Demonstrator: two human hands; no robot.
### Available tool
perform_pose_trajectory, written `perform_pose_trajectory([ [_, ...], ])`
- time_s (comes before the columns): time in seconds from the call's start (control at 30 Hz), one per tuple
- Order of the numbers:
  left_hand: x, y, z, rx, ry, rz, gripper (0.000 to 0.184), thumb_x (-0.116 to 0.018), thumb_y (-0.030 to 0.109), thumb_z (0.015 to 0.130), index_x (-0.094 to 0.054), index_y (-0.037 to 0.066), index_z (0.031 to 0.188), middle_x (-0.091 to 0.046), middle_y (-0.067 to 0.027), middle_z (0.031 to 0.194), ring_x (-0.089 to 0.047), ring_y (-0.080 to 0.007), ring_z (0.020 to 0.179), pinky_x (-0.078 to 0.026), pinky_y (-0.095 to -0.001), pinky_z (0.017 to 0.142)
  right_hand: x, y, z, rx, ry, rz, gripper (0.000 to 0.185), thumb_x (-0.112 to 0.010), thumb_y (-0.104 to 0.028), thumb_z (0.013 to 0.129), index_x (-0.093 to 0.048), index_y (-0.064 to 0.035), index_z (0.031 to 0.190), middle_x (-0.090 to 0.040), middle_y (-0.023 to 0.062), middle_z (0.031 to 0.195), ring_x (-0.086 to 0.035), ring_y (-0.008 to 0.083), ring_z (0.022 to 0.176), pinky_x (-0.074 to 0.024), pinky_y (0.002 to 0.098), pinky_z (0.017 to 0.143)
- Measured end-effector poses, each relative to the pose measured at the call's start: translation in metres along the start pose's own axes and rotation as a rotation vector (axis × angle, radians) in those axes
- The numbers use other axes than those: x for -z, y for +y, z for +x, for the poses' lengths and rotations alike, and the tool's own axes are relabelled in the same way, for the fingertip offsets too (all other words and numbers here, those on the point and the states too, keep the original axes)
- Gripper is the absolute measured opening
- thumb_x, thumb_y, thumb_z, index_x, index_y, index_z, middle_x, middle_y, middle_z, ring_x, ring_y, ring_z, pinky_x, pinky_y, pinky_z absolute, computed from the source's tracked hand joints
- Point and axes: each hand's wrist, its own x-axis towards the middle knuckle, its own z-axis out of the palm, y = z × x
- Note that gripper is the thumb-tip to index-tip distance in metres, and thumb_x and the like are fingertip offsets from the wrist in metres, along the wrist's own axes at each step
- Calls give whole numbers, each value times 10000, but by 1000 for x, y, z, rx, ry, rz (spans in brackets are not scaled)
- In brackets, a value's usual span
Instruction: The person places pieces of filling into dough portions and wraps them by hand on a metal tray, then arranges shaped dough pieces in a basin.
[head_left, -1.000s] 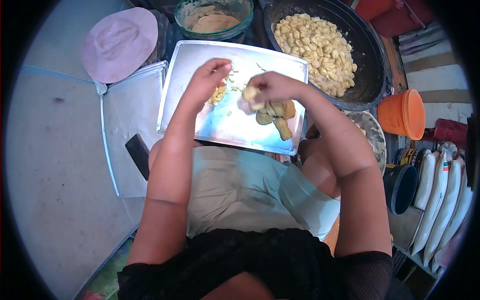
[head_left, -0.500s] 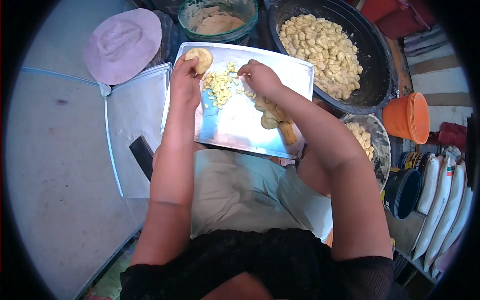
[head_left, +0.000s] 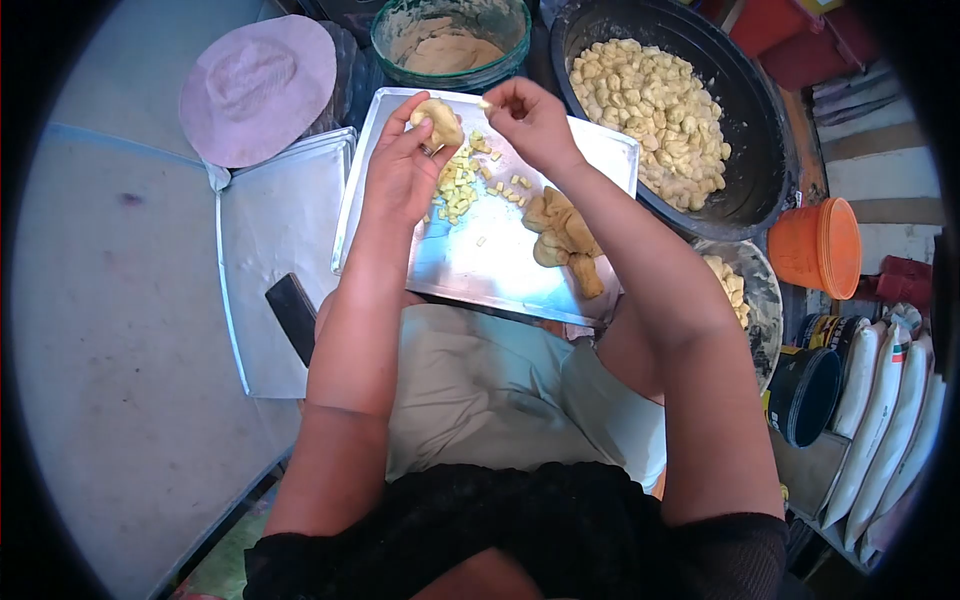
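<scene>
While I am having the left hand [head_left: 404, 168] cup an unclosed dough piece [head_left: 437, 122] in half-curled fingers above the tray [head_left: 500, 275], my right hand [head_left: 535, 125] is pinching a pale bit [head_left: 486, 104] between nearly closed fingertips; loose cubes [head_left: 457, 190] and a brownish heap [head_left: 565, 228] are lying unused.

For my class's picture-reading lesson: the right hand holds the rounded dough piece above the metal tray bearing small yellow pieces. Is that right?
Not quite: the head view shows the rounded dough piece in the left hand. It is held above the metal tray bearing small yellow pieces, as stated.
</scene>
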Motion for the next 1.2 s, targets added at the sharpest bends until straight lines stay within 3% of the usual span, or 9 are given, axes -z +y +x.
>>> perform_pose_trajectory([
  [0.17,-11,-11,-3,-13,90,5,355,-497,37,940,-470,55,1293,-536,-147,1179,-558,-250,1079,-497,-422,935,-7,-56,-15,247,-4,-160,167,-663,-108,798,-651,-18,938,-608,49,798,-548,114,619,-468,245,584],
  [0.33,-11,-15,-4,-50,87,-31,384,-496,50,946,-441,20,1325,-526,-154,1212,-562,-234,1078,-496,-363,937,-12,-68,-23,278,-110,-424,298,-685,-254,811,-656,-41,1017,-597,115,1009,-596,238,889,-483,356,776],
  [0.63,-15,-6,-13,73,-186,171,517,-551,164,937,-348,40,1396,-472,-150,1277,-522,-245,1150,-441,-354,980,5,-40,-17,115,-488,-247,293,-696,-220,829,-650,-79,1081,-317,117,1441,-277,276,1355,-275,404,1088],
  [0.8,-32,-18,-16,-120,-64,544,545,-568,234,933,-338,93,1407,-377,-123,1343,-473,-225,1190,-423,-349,959,15,-51,-18,95,-303,92,428,-749,-79,739,-438,-58,1031,-606,77,940,-603,156,873,-496,307,803],
  [0.9,-19,-17,-9,86,-70,653,517,-582,250,924,-387,90,1375,-436,-105,1281,-519,-189,1111,-442,-308,902,46,-66,-10,-62,-147,-55,324,-705,-163,824,-542,-94,1095,-632,63,858,-602,121,823,-497,294,745],
  [0.97,-15,-22,-8,106,-145,815,422,-612,244,904,-508,61,1270,-548,-64,1135,-561,-152,981,-452,-271,832,79,-50,8,119,140,-320,289,-676,-225,857,-598,-134,1120,-650,62,842,-613,135,792,-498,277,732],
  [1.03,-12,-31,-11,99,-296,1009,371,-621,233,896,-565,45,1210,-596,-50,1050,-574,-145,927,-456,-265,811,116,-62,11,-79,347,-480,283,-683,-247,842,-631,-130,1095,-658,100,930,-629,201,839,-502,311,766],
  [1.13,-23,-34,-19,20,-338,1258,338,-638,221,878,-602,20,1148,-630,-84,995,-591,-169,886,-471,-290,799,150,-45,1,381,559,-1383,291,-705,-259,810,-650,-128,1064,-643,133,1032,-623,279,928,-492,369,826],
  [1.2,-25,-33,-19,-20,-333,1329,353,-643,228,871,-601,15,1149,-632,-116,998,-604,-193,854,-484,-307,791,145,-26,-5,180,303,-1213,329,-727,-275,779,-657,-122,1062,-625,159,1079,-608,301,981,-479,391,854],
])
